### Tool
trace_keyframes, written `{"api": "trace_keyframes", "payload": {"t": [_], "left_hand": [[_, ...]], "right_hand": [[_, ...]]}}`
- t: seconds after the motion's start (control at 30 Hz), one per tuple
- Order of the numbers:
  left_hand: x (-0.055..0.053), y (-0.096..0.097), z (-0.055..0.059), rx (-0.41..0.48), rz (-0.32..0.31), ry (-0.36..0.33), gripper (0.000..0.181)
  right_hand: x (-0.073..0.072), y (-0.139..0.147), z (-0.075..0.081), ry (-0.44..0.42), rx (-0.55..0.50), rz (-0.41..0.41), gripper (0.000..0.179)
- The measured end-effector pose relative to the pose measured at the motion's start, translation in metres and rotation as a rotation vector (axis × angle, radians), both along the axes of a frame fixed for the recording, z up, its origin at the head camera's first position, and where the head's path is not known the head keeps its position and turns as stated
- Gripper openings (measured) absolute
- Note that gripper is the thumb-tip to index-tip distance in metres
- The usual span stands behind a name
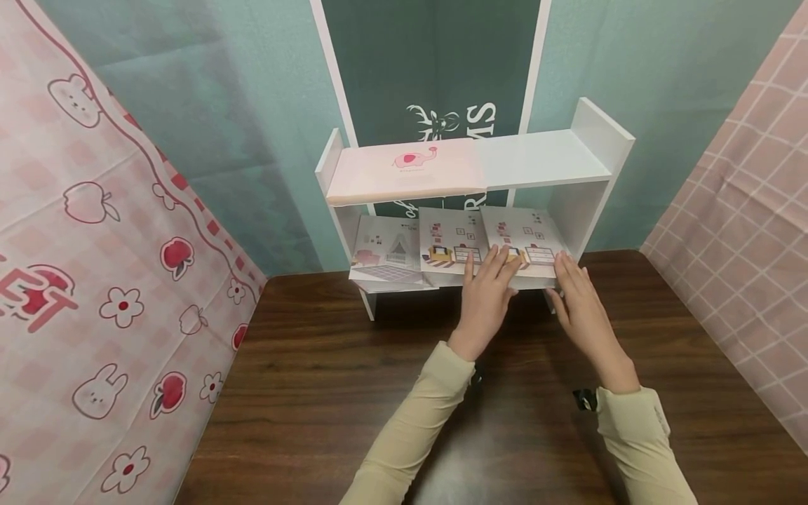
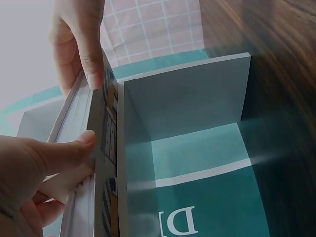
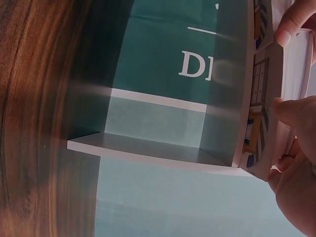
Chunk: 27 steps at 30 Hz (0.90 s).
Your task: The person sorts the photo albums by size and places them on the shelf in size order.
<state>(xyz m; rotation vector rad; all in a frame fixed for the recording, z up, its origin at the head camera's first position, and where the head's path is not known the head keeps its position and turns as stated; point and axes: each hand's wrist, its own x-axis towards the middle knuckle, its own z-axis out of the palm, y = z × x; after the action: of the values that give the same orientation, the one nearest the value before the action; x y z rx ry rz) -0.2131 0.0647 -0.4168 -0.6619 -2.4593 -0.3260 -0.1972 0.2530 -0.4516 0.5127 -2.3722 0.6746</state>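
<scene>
On the lower level of a white shelf (image 1: 543, 158), a thick book (image 1: 530, 223) with furniture drawings on its white cover lies at the right end. My left hand (image 1: 485, 301) grips its left side, with fingers over the cover and thumb at the front edge. Opposite, my right hand (image 1: 582, 308) holds the right side, thumb against the page edges (image 3: 297, 64) in the right wrist view. A matching book (image 1: 451, 231) lies close beside it in the middle. Further left is another white book (image 1: 388, 242), its cover showing a tent-like drawing.
A pink book (image 1: 372, 172) with an elephant covers the left part of the upper level. The shelf stands at the back of a dark wooden table (image 1: 303, 351). Patterned cloths hang left (image 1: 120, 308) and right (image 1: 745, 210), with a green cloth (image 1: 265, 140) behind.
</scene>
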Motion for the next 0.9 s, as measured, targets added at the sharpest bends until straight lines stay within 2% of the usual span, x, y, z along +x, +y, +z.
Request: {"api": "trace_keyframes", "payload": {"t": [0.9], "left_hand": [[-0.0100, 0.0009, 0.0013, -0.002, 0.011, 0.011, 0.051]], "right_hand": [[-0.0098, 0.0003, -0.0014, 0.019, -0.014, 0.010, 0.063]]}}
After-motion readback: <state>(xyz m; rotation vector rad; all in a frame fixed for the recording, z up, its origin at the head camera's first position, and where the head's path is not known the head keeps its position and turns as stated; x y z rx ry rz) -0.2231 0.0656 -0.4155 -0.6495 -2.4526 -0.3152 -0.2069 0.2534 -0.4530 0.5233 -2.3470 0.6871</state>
